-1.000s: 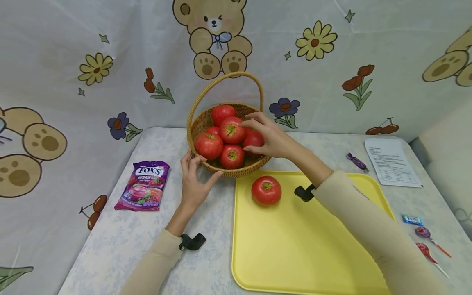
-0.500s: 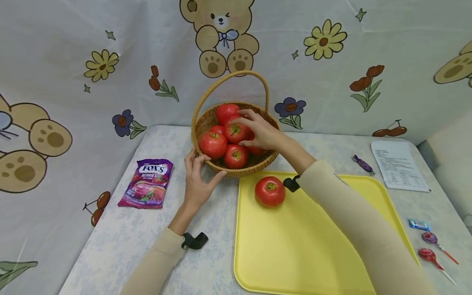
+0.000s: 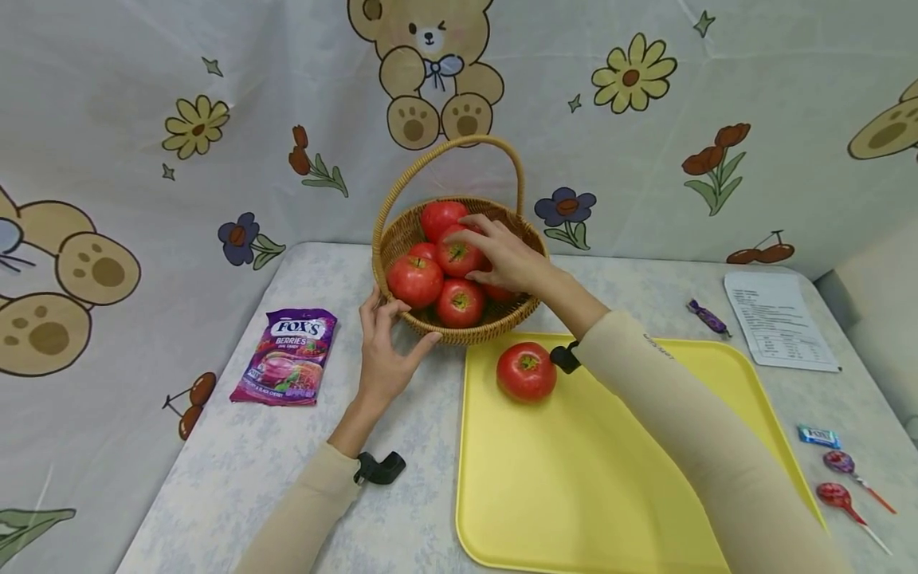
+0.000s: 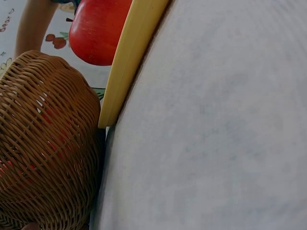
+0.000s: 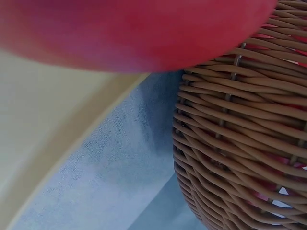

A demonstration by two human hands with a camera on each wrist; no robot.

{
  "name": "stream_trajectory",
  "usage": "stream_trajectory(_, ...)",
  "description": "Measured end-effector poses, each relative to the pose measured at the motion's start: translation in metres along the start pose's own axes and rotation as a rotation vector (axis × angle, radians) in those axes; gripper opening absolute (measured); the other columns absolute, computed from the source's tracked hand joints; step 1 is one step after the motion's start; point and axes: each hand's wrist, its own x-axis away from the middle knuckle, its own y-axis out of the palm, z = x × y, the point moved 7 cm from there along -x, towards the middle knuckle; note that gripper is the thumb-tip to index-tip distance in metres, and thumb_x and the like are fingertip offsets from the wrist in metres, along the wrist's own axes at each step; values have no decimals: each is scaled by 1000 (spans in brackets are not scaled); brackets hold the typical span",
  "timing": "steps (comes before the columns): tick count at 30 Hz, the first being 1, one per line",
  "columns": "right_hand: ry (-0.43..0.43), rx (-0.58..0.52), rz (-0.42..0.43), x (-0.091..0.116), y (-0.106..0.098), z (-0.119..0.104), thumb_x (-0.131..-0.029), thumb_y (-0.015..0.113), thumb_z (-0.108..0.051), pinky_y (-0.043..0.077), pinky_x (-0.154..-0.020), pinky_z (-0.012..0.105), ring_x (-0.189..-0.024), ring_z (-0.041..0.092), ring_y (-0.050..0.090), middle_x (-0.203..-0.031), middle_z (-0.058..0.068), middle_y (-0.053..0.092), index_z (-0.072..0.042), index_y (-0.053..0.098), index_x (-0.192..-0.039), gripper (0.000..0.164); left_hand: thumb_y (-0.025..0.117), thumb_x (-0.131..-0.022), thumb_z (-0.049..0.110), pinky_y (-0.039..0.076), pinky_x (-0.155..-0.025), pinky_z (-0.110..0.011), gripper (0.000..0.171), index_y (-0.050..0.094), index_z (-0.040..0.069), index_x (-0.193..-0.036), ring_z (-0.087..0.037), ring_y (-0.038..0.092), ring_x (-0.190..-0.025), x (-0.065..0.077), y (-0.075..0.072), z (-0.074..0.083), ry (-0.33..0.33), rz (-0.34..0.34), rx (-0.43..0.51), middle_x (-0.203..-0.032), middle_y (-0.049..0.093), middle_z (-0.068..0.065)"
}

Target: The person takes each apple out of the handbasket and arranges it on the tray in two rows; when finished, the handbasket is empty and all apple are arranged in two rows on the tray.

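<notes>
A wicker basket (image 3: 495, 331) with an arched handle holds several red apples (image 3: 414, 281). My left hand (image 3: 387, 363) rests its fingertips on the basket's near-left rim, thumb spread out along its side. Inside the basket, my right hand (image 3: 512, 259) has its fingers and thumb bent round the upper middle apple (image 3: 459, 253), partly covering it. Another apple (image 3: 527, 372) sits on the yellow tray (image 3: 559, 486), below my right wrist. The right wrist view shows this tray apple (image 5: 144, 33) close up beside the basket (image 5: 240, 134); neither hand appears there.
A purple candy bag (image 3: 287, 356) lies left of the basket. Right of the tray are a purple wrapped candy (image 3: 708, 317), a printed sheet (image 3: 778, 320), a blue wrapped candy (image 3: 819, 436) and two lollipops (image 3: 835, 494). A patterned cloth (image 3: 287, 64) hangs behind the table.
My right hand has moved left, from the basket's right-hand apple onto the upper middle one, and has hardly moved in the last half second. The left hand stays at the rim.
</notes>
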Motion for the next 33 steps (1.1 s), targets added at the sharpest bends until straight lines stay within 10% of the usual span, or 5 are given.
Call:
stream_trajectory(18,-110,-35,230,24,-44,-24,-77,84,-14,47,-98,52,-125,34,47,-138,16,48,-16,61,-127,55,84,-78,19,48,-104,-47,53,50,8,-118,-27,20,-149,1,1,1,-5,-11,-5,-155,20,-11)
stream_trajectory(28,-119,-73,260,84,-72,-42,-73,86,-7,51,-96,45,-131,30,44,-143,15,45,-15,59,-130,63,84,-79,19,48,-104,-47,53,50,7,-117,-27,19,-149,1,0,1,0,-6,-2,-155,20,-12)
stream_trajectory(33,-85,-109,273,123,-78,-38,-68,86,-1,47,-97,19,-128,31,47,-141,17,47,-12,60,-129,66,85,-76,7,47,-104,-51,53,51,0,-116,-35,15,-149,-1,0,7,0,5,20,-151,23,-21)
